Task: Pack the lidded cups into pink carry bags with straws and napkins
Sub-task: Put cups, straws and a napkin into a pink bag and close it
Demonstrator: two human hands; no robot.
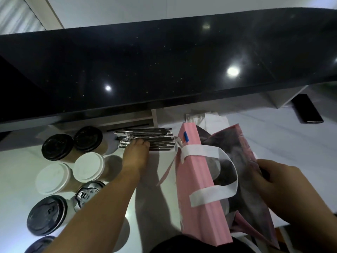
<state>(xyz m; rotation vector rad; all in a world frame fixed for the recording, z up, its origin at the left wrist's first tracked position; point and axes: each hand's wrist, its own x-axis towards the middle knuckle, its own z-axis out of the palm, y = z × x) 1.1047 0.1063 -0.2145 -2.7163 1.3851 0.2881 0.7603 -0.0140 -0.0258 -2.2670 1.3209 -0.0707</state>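
A pink carry bag [198, 185] with white handles stands open at centre right on the white counter [14, 172]. The pale lids of cups show dimly inside it. My right hand [279, 185] grips the bag's right rim and holds it open. My left hand [135, 154] reaches forward, its fingertips on a pile of wrapped straws [156, 136] that lies left of the bag; its grip is hidden. Several lidded cups stand at the left: black lids [57, 147], white lids [88, 167], a clear lid [89, 193].
A black glossy raised counter [164, 61] overhangs the far side. White napkins or flat bags [209, 118] lie behind the pink bag. A dark flat device [307, 111] lies at the far right. A white cloth [273, 136] covers the surface right of the bag.
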